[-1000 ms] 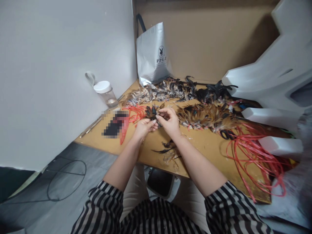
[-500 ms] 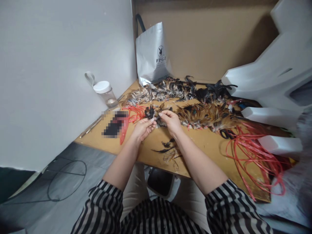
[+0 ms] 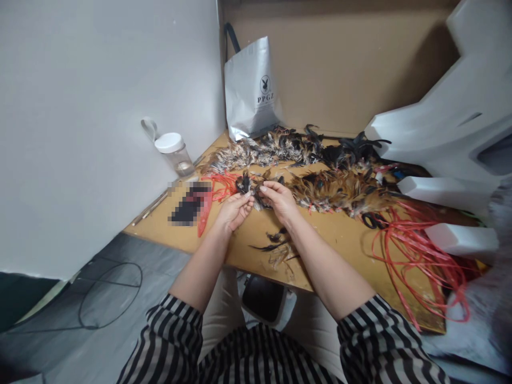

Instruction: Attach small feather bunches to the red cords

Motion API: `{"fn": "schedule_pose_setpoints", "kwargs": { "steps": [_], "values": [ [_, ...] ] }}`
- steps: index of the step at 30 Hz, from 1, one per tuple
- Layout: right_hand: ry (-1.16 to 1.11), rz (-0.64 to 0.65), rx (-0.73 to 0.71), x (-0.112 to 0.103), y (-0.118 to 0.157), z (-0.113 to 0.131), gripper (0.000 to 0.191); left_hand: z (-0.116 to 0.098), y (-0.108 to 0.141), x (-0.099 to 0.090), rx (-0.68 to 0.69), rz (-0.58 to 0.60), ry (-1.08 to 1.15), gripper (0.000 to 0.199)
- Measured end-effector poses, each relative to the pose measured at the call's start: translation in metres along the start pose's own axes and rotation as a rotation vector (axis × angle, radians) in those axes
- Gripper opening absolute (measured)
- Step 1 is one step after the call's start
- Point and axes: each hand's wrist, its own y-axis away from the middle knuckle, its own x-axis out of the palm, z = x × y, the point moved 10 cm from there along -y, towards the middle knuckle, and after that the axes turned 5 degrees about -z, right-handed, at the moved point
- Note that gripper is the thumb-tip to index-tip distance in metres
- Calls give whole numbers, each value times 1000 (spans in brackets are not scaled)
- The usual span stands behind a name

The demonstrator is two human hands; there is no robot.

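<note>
Brown and black feathers (image 3: 340, 189) lie in a long bunched row on the wooden table. At the left end of this row, my left hand (image 3: 237, 210) is closed, thumb against fingers, on a dark feather tuft (image 3: 244, 183). Close to its right, my right hand (image 3: 279, 200) has thumb and forefinger near each other at the feathers; whether anything is between them is too small to tell. Red strings (image 3: 224, 185) lie just beyond my left hand. Loose dark feathers (image 3: 276, 245) rest near the table's front edge.
A second feather row (image 3: 272, 149) runs behind, below a silver bag (image 3: 252, 90). A lidded clear jar (image 3: 178, 157) stands at the left by the wall. Red strings (image 3: 420, 261) spread at the right, beside white plastic parts (image 3: 460, 237). The table's front edge (image 3: 248, 269) is near my lap.
My right fingers have parted slightly from my left hand's fingertips. The dark tuft at my left hand has shifted a little. The whole view has moved very slightly.
</note>
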Motion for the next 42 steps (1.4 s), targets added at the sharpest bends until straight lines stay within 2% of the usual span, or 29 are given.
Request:
{"fn": "schedule_pose_setpoints", "kwargs": {
  "steps": [3,7,12,16,23,27,33,36,40,42],
  "values": [
    [87,-47,-33,-1,3,3,29,-10,0,-2,120,-51,-77,12],
    [150,-24,-17,5,7,0,29,-26,5,0,320,-113,-288,18],
    [91,-58,44,0,5,-9,33,-31,9,8,411,-109,-462,21],
    [-40,-28,89,0,1,-14,32,-27,8,7,375,-95,-453,20],
    [-106,78,74,4,-2,-12,28,3,7,9,18,45,-162,14],
    [-27,129,23,8,-2,-9,29,8,9,9,-71,64,-63,11],
    [48,148,-28,9,0,-6,27,11,10,12,-93,89,-88,12],
    [39,133,-16,9,0,-7,26,9,9,12,-61,87,-127,15],
    [-69,-26,104,-4,-3,-16,32,-4,6,5,92,-1,-203,17],
    [-95,-105,114,-11,-2,-15,32,-11,4,-1,174,-75,-254,19]
  ]
}}
